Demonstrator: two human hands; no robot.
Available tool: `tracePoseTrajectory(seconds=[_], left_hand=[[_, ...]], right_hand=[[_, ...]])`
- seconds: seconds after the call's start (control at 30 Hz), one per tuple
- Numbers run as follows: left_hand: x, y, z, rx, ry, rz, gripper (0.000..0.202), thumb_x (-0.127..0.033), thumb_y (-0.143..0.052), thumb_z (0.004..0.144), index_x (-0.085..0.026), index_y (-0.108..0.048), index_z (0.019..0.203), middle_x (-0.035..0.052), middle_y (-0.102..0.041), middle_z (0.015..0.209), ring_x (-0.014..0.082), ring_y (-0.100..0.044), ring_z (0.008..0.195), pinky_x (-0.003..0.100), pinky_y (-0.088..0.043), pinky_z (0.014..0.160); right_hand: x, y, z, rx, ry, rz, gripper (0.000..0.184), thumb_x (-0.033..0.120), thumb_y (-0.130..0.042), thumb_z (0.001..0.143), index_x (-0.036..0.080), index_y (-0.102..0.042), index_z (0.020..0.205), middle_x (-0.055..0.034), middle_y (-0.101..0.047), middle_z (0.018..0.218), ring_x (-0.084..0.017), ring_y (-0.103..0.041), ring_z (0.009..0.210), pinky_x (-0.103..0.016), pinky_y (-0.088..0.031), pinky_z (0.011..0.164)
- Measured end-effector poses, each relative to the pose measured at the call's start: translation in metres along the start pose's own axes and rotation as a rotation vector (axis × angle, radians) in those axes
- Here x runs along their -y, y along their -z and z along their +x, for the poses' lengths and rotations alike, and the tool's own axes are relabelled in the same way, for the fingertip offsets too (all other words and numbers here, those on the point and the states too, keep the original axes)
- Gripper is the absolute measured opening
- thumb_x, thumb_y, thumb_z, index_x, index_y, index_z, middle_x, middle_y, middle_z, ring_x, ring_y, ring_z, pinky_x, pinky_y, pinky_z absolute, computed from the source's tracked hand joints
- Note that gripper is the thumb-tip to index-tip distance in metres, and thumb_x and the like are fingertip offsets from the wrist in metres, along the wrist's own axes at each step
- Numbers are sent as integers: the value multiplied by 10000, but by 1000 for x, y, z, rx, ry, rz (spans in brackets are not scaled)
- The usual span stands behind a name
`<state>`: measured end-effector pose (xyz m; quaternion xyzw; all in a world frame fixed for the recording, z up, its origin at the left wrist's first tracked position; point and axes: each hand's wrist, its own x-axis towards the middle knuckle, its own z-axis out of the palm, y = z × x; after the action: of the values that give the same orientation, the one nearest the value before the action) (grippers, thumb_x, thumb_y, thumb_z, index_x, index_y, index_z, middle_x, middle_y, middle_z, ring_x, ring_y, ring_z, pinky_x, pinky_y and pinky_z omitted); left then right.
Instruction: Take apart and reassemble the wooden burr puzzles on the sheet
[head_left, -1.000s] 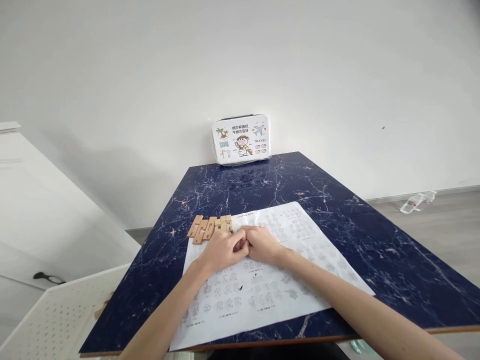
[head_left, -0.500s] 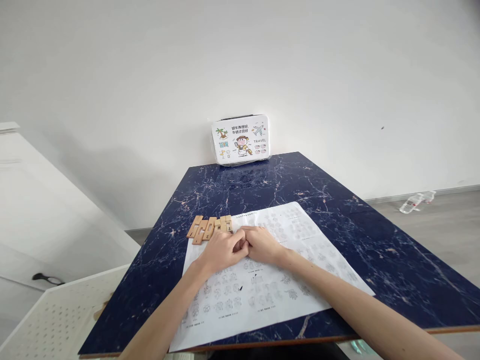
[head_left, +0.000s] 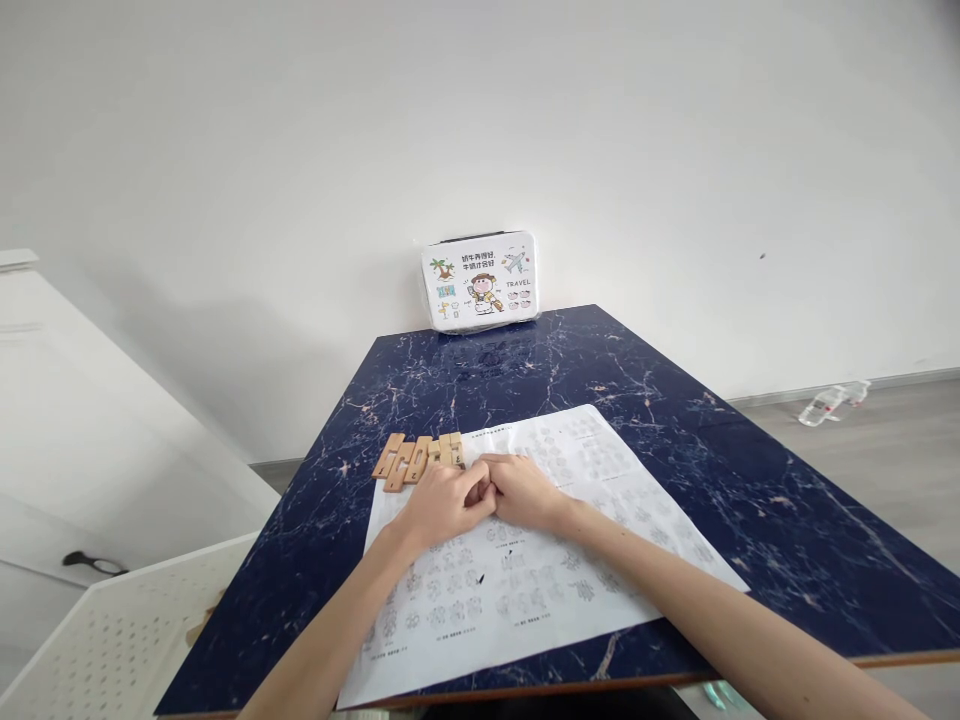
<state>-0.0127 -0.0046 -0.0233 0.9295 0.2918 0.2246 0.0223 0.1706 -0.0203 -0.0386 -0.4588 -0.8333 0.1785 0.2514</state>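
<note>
My left hand (head_left: pixel 437 505) and my right hand (head_left: pixel 523 490) meet over a printed sheet (head_left: pixel 547 600), with their curled fingertips touching. Both are closed, and whatever may be between the fingers is hidden. Right behind my left hand lies a row of notched wooden pieces (head_left: pixel 402 468), some marked with numbers such as 1, 2 and 3. The row overlaps the sheet's far left corner. Rows of faint line drawings cover the paper, and a small dark mark (head_left: pixel 481 579) shows near its middle.
A dark blue marbled table (head_left: pixel 480 385) carries everything. At its far edge, a white cartoon case (head_left: pixel 481 283) stands against the wall. A white perforated bin (head_left: pixel 112 640) is at the lower left beside a white cabinet (head_left: pixel 97 420). Clear plastic bottles (head_left: pixel 829 404) lie on the floor at right.
The hands stay together in the same place, and the wooden pieces and sheet have not moved. Only the camera's view has shifted very slightly.
</note>
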Motion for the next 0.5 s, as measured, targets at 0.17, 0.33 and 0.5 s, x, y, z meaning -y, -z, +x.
tracePoseTrajectory(seconds=[0.17, 0.33, 0.5], left_hand=[[-1, 1, 0, -3, 4, -5, 218, -241, -515, 960, -215, -464, 749, -56, -493, 536, 109, -448, 486, 268, -307, 518], [-1, 1, 0, -5, 12, -5, 217, -244, -526, 951, -216, -475, 743, -50, -513, 540, 114, -464, 492, 268, -322, 530], [0, 0, 0, 3, 17, -17, 205, -235, -528, 947, -218, -478, 749, -47, -533, 549, 120, -494, 503, 267, -341, 537]], right_hand=[[0, 0, -1, -2, -6, -3, 193, 10, -551, 745, 179, -632, 794, -49, -714, 930, -169, -618, 755, -272, -350, 646], [1, 1, -1, 11, -5, -11, 186, 15, -553, 754, 180, -629, 794, -54, -723, 949, -176, -633, 770, -274, -350, 644], [1, 0, -1, 10, -6, -12, 200, 8, -543, 741, 180, -626, 799, -53, -721, 942, -174, -629, 777, -274, -350, 652]])
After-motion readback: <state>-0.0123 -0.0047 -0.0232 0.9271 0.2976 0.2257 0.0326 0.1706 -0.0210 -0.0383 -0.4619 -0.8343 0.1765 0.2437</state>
